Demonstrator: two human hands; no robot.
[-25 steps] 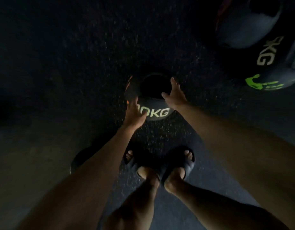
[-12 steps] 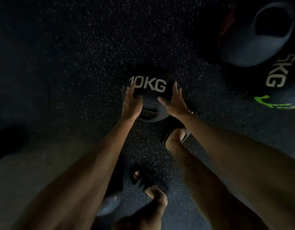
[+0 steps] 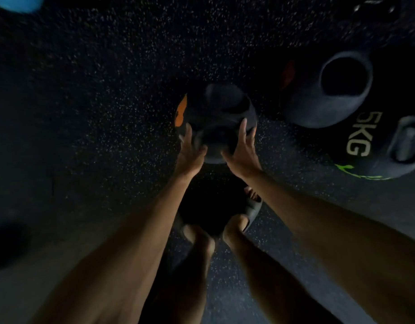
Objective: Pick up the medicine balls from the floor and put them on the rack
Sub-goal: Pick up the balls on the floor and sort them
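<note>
The black 10 kg medicine ball (image 3: pixel 223 106), with an orange mark on its left side and two grip recesses facing up, lies on the dark speckled floor in front of me. My left hand (image 3: pixel 190 153) touches its near left side with straight fingers. On the near right side my right hand (image 3: pixel 242 150) presses against it, fingers spread and straight. The weight label is hidden. No rack is in view.
A larger black 5 kg ball (image 3: pixel 360 134) with green marks and grip holes sits on the floor at the right, a red patch (image 3: pixel 287 73) at its left edge. A blue object (image 3: pixel 17 3) shows at top left. My sandalled feet (image 3: pixel 251 206) stand just behind the 10 kg ball.
The 10 kg ball has rolled away from me under my hands; its label turned out of sight and the recesses came up. My feet stepped forward after it.
</note>
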